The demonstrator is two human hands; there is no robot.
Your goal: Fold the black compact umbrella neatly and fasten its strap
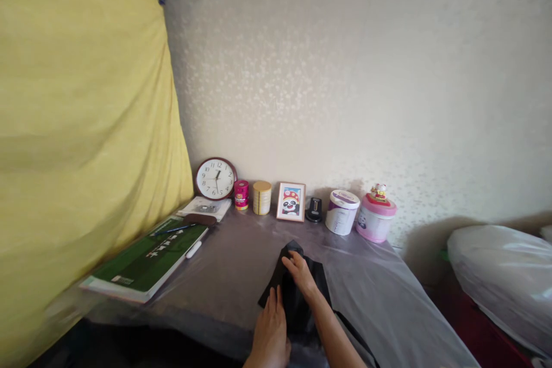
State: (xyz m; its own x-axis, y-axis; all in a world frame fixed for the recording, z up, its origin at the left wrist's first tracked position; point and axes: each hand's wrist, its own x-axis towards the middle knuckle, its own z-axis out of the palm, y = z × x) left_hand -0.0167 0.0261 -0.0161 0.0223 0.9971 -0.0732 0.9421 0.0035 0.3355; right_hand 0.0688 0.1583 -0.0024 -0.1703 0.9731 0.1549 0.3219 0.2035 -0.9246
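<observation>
A black, thin, fabric-like piece [318,276] lies on the table below me, with a raised fold at its far end and its edges spread to both sides. What kind of article it is I cannot tell. My left hand [272,322] rests along its left side, fingers stretched out and pointing away from me. Farther up, my right hand [299,273] touches the piece near its far end, thumb apart from the bent fingers. My right forearm covers part of the black material, which runs on toward the table's near right side.
A grey covered table [379,287] stands against the wall. Along its back are a clock [216,178], tins [261,198], a framed panda picture [291,202] and tubs [342,213]. A green book [150,253] and white marker [194,249] lie left, beside a yellow curtain [86,115].
</observation>
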